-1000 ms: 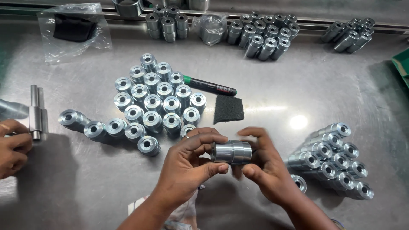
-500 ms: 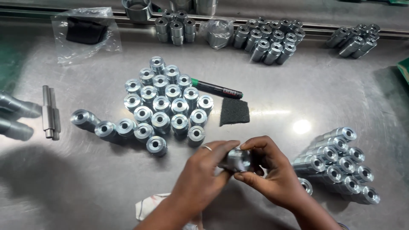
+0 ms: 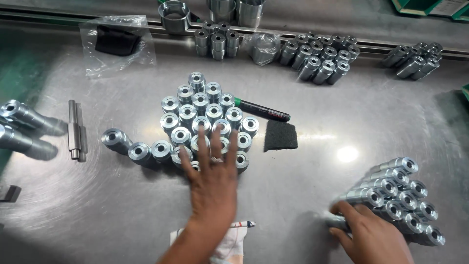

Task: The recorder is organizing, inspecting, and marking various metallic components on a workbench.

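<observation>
My left hand (image 3: 212, 183) is stretched flat with its fingers spread over the near edge of a cluster of upright shiny metal cylinders (image 3: 205, 115), and it holds nothing. My right hand (image 3: 373, 237) is at the lower right, its fingers curled on a metal cylinder (image 3: 338, 222) at the near left end of a stack of lying cylinders (image 3: 400, 193). Most of that cylinder is hidden by the fingers.
A green and black marker (image 3: 261, 111) and a dark abrasive pad (image 3: 281, 135) lie right of the cluster. Steel rods (image 3: 75, 129) and larger metal parts (image 3: 24, 122) sit at the left. More cylinder groups (image 3: 317, 56) and a plastic bag (image 3: 117, 41) line the back. A white cloth (image 3: 229, 242) lies near me.
Both hands held one cylinder together in front of me. They have parted: the left hand reached forward over the cluster, the right moved right to the stack with the cylinder.
</observation>
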